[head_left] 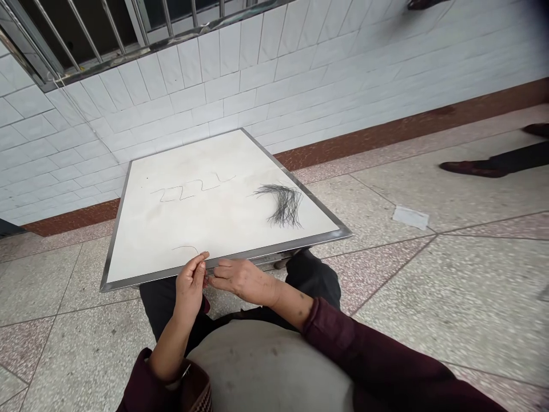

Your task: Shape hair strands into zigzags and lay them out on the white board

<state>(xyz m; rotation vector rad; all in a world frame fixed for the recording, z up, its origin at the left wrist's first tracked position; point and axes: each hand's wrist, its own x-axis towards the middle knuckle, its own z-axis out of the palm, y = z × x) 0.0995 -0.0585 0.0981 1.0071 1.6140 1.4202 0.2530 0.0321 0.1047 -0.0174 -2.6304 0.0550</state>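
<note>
A white board [163,229] with a metal rim rests on my lap. On it lie a bundle of dark hair [283,203] at the right, a row of thin strands laid in zigzags [193,190] in the middle, and one curved strand [187,248] near the front edge. My left hand [191,281] and my right hand [244,280] meet at the board's near edge, fingertips pinched together on what looks like a fine hair strand between them; the strand itself is barely visible.
A white tiled wall with a barred window [86,34] stands behind the board. The floor is speckled stone tile. Another person's shoe and trouser leg [476,167] show at the right, and a scrap of paper [410,217] lies on the floor.
</note>
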